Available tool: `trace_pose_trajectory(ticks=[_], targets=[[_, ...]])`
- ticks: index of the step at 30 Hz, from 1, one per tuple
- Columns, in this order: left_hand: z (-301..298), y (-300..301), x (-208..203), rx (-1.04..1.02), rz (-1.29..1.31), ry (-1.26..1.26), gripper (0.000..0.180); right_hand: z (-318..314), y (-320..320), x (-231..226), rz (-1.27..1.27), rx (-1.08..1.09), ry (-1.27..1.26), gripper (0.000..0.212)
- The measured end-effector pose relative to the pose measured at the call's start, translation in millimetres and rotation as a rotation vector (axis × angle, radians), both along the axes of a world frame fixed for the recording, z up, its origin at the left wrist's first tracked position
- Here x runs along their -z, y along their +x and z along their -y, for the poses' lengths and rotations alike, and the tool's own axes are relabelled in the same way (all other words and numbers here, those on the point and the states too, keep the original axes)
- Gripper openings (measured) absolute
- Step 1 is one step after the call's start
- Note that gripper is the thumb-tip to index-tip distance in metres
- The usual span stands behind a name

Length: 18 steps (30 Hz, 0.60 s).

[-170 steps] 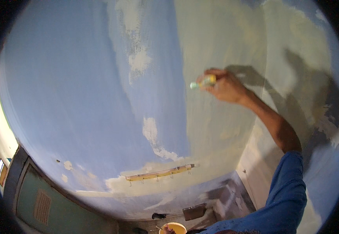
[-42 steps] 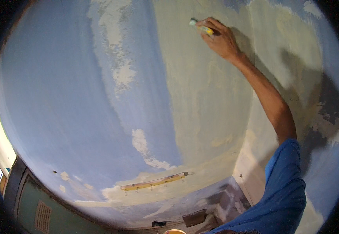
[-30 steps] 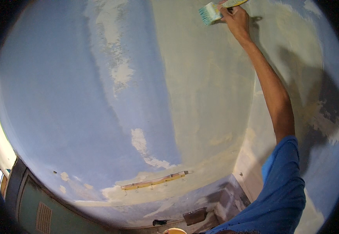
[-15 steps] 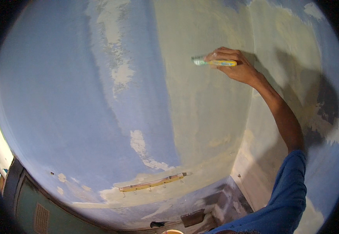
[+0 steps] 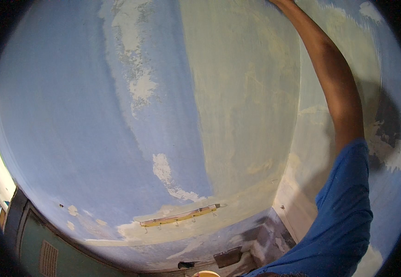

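we face one wall (image 5: 242,101), with a hook rail (image 5: 179,218) on it at six o'clock and a bucket (image 5: 207,273) below the rail, at the lower edge. a door (image 5: 32,240) lies at eight. our right arm (image 5: 336,83) runs from four o'clock to one, before the side wall (image 5: 391,191) at three.

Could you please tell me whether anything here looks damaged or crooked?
Yes. On the blue wall, a rough pale patch runs down from the top, with a smaller patch below; their ragged edges look like worn or patched paint. The hook rack also slants, right end higher, though the fisheye view may exaggerate it.
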<state>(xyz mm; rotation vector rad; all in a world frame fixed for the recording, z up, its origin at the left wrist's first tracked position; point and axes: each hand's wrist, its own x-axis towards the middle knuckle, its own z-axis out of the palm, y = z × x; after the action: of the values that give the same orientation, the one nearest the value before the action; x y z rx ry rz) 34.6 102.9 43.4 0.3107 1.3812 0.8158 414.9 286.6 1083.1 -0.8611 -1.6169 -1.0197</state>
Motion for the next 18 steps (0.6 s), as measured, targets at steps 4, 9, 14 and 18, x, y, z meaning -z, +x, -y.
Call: trace_pose_trajectory(ticks=[4, 9, 14, 18], targets=[[4, 0, 4, -0.01, 0.012, -0.004, 0.069, -36, 3, 13, 0.215, -0.239, 0.13, 0.022], [13, -7, 10, -0.018, 0.024, -0.007, 0.073, -38, 17, 145, 0.345, -0.097, 0.07, 0.039], [28, -15, 28, -0.038, 0.085, 0.019, 0.076, 2, 0, 277, 0.414, -0.131, -0.387, 0.03], [78, -42, 60, -0.084, 0.265, 0.071, 0.079, 29, -31, 318, 0.156, -0.093, -1.077, 0.023]])
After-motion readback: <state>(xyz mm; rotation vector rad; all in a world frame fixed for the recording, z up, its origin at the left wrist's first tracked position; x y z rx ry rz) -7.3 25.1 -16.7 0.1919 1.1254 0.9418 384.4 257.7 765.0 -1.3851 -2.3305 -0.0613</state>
